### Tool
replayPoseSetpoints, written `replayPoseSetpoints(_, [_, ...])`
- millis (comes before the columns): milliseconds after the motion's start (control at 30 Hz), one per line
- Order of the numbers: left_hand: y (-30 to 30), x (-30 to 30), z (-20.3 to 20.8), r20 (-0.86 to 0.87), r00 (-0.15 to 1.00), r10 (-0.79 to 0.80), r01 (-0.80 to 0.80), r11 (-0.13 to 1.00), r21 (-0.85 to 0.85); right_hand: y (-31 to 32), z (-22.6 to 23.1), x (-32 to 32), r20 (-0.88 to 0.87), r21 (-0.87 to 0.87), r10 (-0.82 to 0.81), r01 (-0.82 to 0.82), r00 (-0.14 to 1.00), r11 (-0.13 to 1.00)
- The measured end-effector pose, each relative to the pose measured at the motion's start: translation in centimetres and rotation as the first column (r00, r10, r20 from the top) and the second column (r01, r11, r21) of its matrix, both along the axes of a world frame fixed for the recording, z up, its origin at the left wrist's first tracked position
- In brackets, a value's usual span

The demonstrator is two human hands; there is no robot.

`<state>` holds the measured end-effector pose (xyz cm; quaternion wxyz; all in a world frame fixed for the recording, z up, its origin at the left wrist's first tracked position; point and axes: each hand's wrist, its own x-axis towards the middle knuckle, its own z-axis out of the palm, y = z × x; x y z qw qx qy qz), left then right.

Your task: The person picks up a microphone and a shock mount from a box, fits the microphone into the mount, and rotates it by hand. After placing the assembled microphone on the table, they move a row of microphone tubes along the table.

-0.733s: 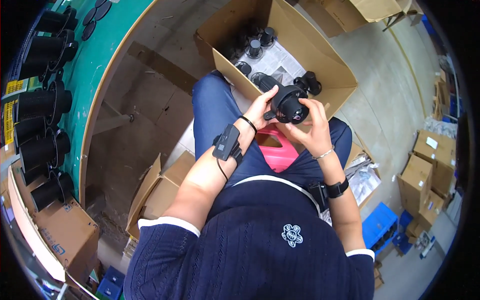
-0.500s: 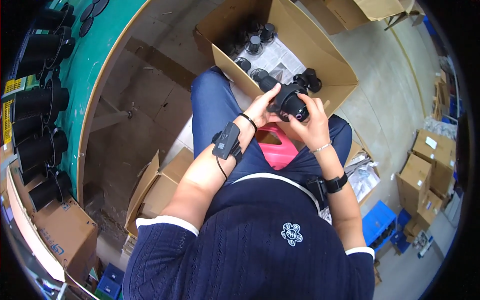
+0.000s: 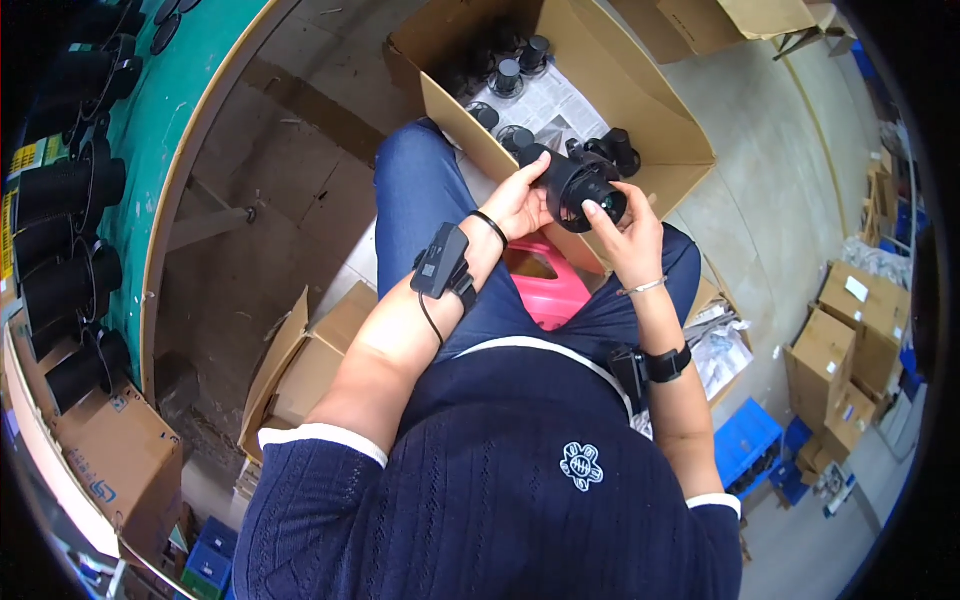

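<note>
Over my lap I hold a black cylinder with a wide ring around it and a glassy end [image 3: 580,192]. My left hand [image 3: 520,203] is wrapped round its far, narrower part, thumb on top. My right hand [image 3: 634,238] grips the glassy end between thumb and fingers; some fingertips are hidden behind it. Just beyond the hands stands an open cardboard box [image 3: 676,135]. Several similar black parts [image 3: 507,75] stand inside on a sheet of newspaper [image 3: 560,108]. Another black part [image 3: 620,150] lies near the box's right corner.
At left, a green-topped table [image 3: 155,130] carries a row of black cylinders with rings [image 3: 65,190]. A pink stool [image 3: 550,295] shows between my legs. Cardboard boxes [image 3: 330,345] stand beside me on the left, with more boxes [image 3: 825,355] and a blue crate [image 3: 748,440] at right.
The black cylinder has turned a little in my hands, its glassy end now facing more to the right and upward. My right thumb has shifted onto that end's rim.
</note>
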<state>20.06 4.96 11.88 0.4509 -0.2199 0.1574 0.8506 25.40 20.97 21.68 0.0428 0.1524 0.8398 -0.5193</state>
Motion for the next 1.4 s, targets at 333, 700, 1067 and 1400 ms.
replayPoseSetpoints(333, [0.1,0.2,-0.5,0.048,0.999,-0.01,0.012,0.999,-0.035,-0.4,1.4,-0.6,-0.19,0.437,0.261,-0.157,0.946,0.886])
replayPoseSetpoints(700, [0.1,0.3,-1.1,0.023,0.998,0.054,-0.051,0.994,-0.101,-0.9,1.1,-0.9,0.178,-0.156,-0.064,0.092,0.982,0.983])
replayPoseSetpoints(1067, [0.5,0.2,-0.3,0.108,0.994,-0.019,0.044,0.971,-0.233,0.2,0.5,-0.4,-0.13,0.446,0.343,-0.254,0.93,0.859])
replayPoseSetpoints(1400, [0.6,0.5,-2.7,0.051,0.999,-0.017,0.03,0.965,-0.26,-0.5,0.2,-0.5,0.071,0.081,0.002,-0.008,0.997,0.997])
